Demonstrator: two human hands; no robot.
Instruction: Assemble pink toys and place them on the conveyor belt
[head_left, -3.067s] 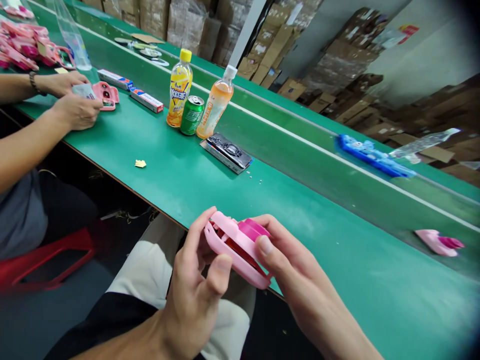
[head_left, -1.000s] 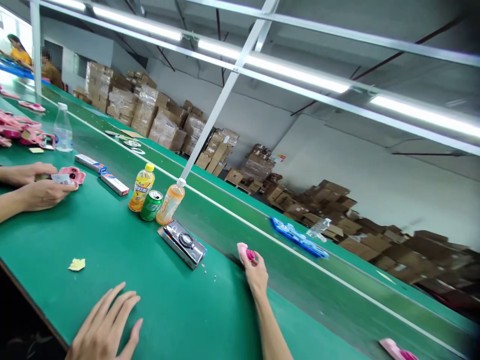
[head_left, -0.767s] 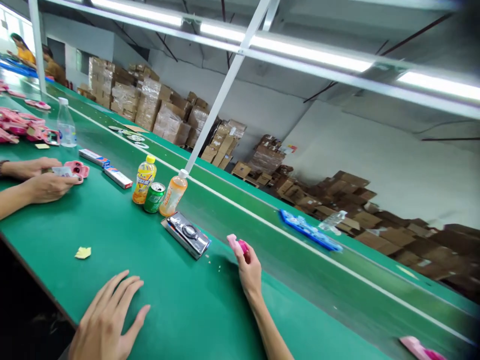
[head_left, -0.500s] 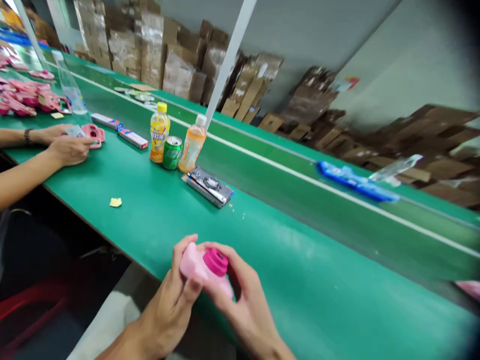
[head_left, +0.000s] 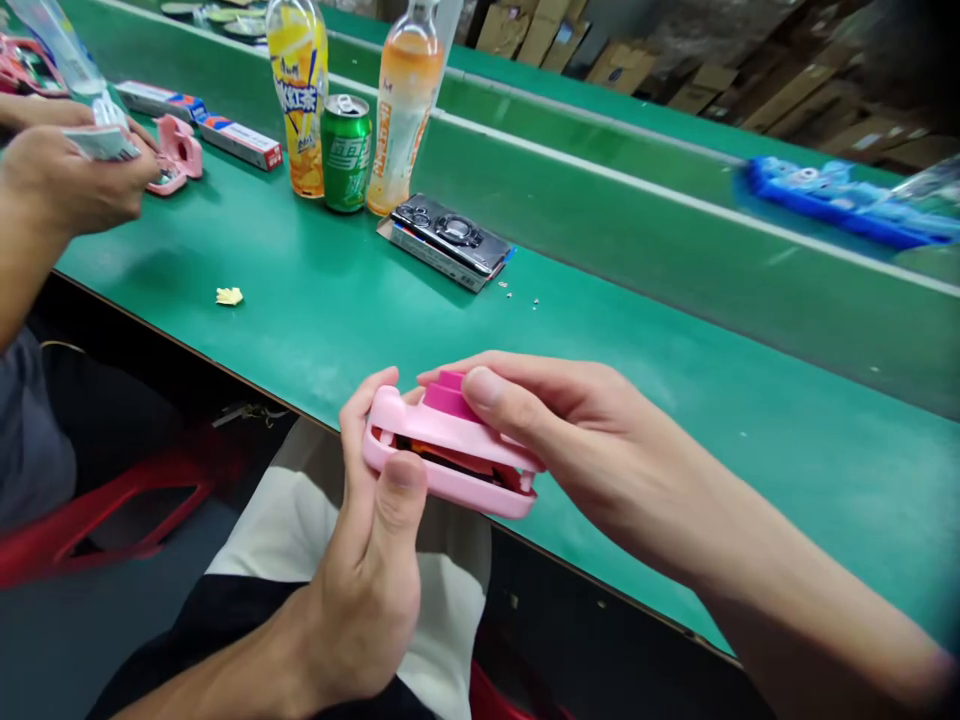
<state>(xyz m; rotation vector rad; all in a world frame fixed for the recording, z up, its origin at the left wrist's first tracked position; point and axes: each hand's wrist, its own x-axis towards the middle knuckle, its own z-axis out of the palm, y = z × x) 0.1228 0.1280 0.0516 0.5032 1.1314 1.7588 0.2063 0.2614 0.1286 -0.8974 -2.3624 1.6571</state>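
Note:
A pale pink toy camera (head_left: pixel 442 484) with a magenta lens (head_left: pixel 448 394) is held above the bench's front edge. Its two shell halves stand apart along the near side, and dark and orange parts show in the gap. My left hand (head_left: pixel 375 570) is closed on the left end, thumb against the lower half and fingers behind. My right hand (head_left: pixel 585 430) grips the upper half by the lens, its thumb on the lens's side. Some of the right fingers are hidden behind the toy.
A co-worker's hands (head_left: pixel 82 170) hold a small packet beside an open pink case (head_left: pixel 178 150). Behind stand a yellow-labelled bottle (head_left: pixel 300 110), a green can (head_left: pixel 346 155) and an orange drink bottle (head_left: pixel 401 120). A phone (head_left: pixel 457 230) lies on a box. A blue tray (head_left: pixel 825 205) sits on the belt.
The toy has turned so its side gap now faces me, and the halves show parted. My right hand has shifted onto the lens and upper half. The view has moved closer and lower.

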